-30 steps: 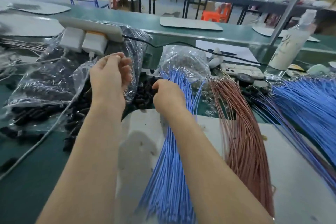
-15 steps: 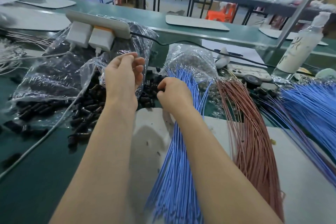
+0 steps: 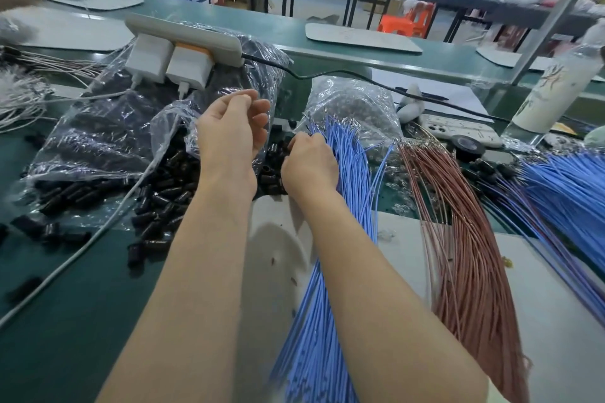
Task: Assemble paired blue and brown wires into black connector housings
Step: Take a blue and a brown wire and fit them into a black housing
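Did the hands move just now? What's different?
The left hand and right hand drew a little closer together. The right hand stays down among the black housings beside the blue wires. Nothing clearly picked up or dropped. The brown wires lie unmoved.

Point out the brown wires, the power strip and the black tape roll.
brown wires (image 3: 465,271), head view, middle of the bundle.
power strip (image 3: 183,34), head view, its grey top face.
tape roll (image 3: 476,149), head view, its black ring.
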Motion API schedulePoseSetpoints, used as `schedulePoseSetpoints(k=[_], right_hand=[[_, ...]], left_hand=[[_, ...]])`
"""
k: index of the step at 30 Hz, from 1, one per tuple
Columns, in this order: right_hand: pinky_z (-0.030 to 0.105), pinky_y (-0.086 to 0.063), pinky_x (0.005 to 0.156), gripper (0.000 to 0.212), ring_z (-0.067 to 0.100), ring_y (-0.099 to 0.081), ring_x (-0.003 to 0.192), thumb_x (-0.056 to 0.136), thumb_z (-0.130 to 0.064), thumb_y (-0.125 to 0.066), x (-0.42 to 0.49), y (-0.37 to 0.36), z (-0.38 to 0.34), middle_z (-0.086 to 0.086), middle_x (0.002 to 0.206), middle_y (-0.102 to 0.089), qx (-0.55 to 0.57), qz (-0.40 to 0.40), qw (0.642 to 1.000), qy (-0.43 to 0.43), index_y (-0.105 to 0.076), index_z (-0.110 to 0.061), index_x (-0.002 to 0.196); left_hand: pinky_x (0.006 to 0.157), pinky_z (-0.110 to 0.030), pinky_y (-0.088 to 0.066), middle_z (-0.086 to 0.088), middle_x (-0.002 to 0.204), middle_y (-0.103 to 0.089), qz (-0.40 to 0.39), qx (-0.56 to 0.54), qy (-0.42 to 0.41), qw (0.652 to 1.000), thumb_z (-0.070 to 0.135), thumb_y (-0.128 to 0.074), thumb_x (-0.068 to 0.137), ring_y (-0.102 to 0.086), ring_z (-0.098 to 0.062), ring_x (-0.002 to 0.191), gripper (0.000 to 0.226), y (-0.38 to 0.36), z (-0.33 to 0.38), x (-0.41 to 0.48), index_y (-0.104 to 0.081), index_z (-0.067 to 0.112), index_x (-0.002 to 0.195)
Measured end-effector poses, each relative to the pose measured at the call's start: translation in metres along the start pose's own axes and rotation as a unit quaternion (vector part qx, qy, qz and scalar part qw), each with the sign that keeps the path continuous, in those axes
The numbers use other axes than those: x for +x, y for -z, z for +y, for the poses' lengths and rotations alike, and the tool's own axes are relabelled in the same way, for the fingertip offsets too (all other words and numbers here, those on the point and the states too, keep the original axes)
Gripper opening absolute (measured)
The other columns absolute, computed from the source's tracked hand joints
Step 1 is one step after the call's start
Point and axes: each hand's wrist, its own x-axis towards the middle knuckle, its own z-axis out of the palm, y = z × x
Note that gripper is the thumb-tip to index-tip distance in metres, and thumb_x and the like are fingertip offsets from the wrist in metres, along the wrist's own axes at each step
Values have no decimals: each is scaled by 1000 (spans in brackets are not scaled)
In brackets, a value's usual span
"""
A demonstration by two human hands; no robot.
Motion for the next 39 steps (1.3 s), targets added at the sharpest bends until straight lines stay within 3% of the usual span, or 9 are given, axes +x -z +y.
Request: schedulePoseSetpoints(k=[6,9,11,16,20,28,33,36,39], right_hand=[[30,-42,78,17,22,-54,97,94,-12,-51,-2,2,7,6,110,-57,132,49,990,9,-54,-10,110],[15,-43,66,14,9,-54,76,94,-11,-53,-4,20,17,-4,90,-60,314,37,949,-1,-59,-16,106],[19,-46,64,18,8,-54,68,93,-8,-53,-6,36,28,-6,80,-60,406,-2,914,-3,-64,-19,102],[16,-52,65,18,4,-64,64,93,-4,-56,-21,64,55,1,75,-68,531,-49,846,-23,-67,-16,85],[17,-54,60,8,8,-65,58,91,-8,-60,-33,82,76,2,66,-69,569,-59,819,-50,-63,-7,84],[19,-53,57,13,9,-64,57,93,-13,-59,-60,105,117,6,72,-69,444,-47,894,-27,-63,-11,82],[22,-51,53,9,5,-60,52,91,-27,-62,-68,91,118,5,75,-69,330,-47,943,-22,-59,-23,83],[36,-53,68,33,17,-64,75,83,-50,-65,-69,80,111,2,87,-66,220,-66,973,-38,-51,-21,89],[36,-51,65,49,22,-63,74,78,-60,-65,-74,74,104,3,83,-66,95,-106,989,-41,-52,-12,83]], left_hand=[[52,-15,-44,8,62,-66,-5,4,-5,1000,9,-47,94,-54,-3,53,18,1,-2,1,-61,15,85],[53,-15,-44,9,63,-66,-5,9,-5,1000,10,-47,94,-55,-2,54,18,1,-5,0,-61,16,84],[55,-15,-45,10,65,-66,-7,28,-8,1000,10,-47,94,-56,-2,56,19,-1,-9,-1,-61,18,84],[61,-15,-47,9,75,-64,-45,142,-10,989,9,-52,92,-56,0,63,16,-14,-27,-11,-60,21,85],[73,-23,-50,3,84,-67,-158,231,24,960,20,-61,90,-62,-7,78,5,-34,-44,-28,-63,22,87],[66,-21,-49,-2,85,-68,-228,195,104,948,25,-63,90,-65,-13,82,9,-63,-73,-53,-62,20,83],[64,-21,-53,-4,76,-66,-163,138,81,974,10,-61,91,-64,-13,68,8,-62,-84,-55,-60,13,84],[69,-24,-48,-6,89,-68,-108,140,31,984,9,-61,90,-59,-10,71,10,-58,-86,-51,-60,17,84],[65,-18,-47,-5,86,-65,-53,64,23,996,6,-60,90,-57,-7,69,10,-54,-79,-44,-60,15,85]])
